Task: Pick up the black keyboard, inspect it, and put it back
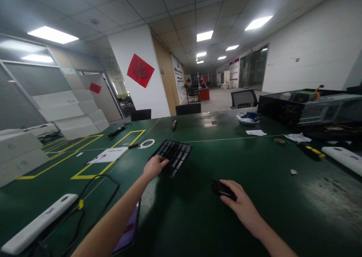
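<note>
My left hand (154, 167) is closed on the near left edge of a flat black plastic panel (177, 155) with a ribbed grid. The panel is tilted over the green table, its far side pointing away from me. To the right, my right hand (236, 196) is wrapped round a small dark rounded object that looks like a computer mouse (219, 188), low over the table or resting on it; I cannot tell which. Partly hidden under my left forearm lies a tablet-like device (130, 230) with a lit purple screen.
On the green table (181, 219) lie a white tape roll (147, 143), a paper sheet (109, 155), a long white bar (41, 223) with black cables, and a dark cylinder (174, 125). An opened computer case (283, 110) stands at right. White boxes (22, 157) are stacked left.
</note>
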### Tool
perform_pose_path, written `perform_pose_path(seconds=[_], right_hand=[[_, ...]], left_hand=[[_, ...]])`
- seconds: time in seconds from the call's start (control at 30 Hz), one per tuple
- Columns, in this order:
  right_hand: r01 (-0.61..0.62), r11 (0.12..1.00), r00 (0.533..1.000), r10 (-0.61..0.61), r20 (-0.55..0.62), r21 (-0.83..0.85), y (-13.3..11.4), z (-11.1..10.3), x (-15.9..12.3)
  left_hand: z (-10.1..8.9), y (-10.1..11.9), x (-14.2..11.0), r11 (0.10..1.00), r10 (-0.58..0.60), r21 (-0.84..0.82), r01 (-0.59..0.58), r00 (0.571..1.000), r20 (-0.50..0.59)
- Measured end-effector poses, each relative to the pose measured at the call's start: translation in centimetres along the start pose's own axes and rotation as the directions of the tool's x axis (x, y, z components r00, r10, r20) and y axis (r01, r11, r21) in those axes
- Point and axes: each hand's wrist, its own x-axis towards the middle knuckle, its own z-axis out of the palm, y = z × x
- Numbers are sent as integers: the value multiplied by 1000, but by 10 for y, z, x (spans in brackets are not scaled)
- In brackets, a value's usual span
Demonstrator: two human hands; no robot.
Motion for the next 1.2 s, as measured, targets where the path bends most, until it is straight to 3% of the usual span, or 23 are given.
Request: perform_pose_path(seconds=[0.07,0.2,0.3,0.43,0.6,0.93,1.03,1.13,1.2], right_hand=[[42,999,999,-42,-1,20,0,0,0],[150,977,989,-146,-38,152,10,1,1],[157,936,988,-146,-57,316,21,3,3],[189,917,982,-168,-88,352,29,8,9],[118,841,990,-57,-130,527,23,23,20],[63,865,998,-62,-17,498,14,15,14],[33,871,998,-51,22,491,9,16,12],[20,872,998,-48,46,489,3,17,10],[23,868,998,-49,40,495,-1,18,9]], left_hand=[[19,32,-31,939,249,-239,-248,968,-29],[56,77,-89,768,459,-470,-435,886,-70],[68,91,-110,717,499,-530,-452,864,-62],[68,92,-115,653,539,-611,-447,841,-39],[71,88,-121,649,561,-617,-445,828,-8],[70,92,-129,605,585,-694,-391,809,54],[65,94,-127,559,519,-782,-277,852,69],[61,93,-121,397,312,-915,77,926,213],[61,90,-116,242,206,-928,283,920,334]])
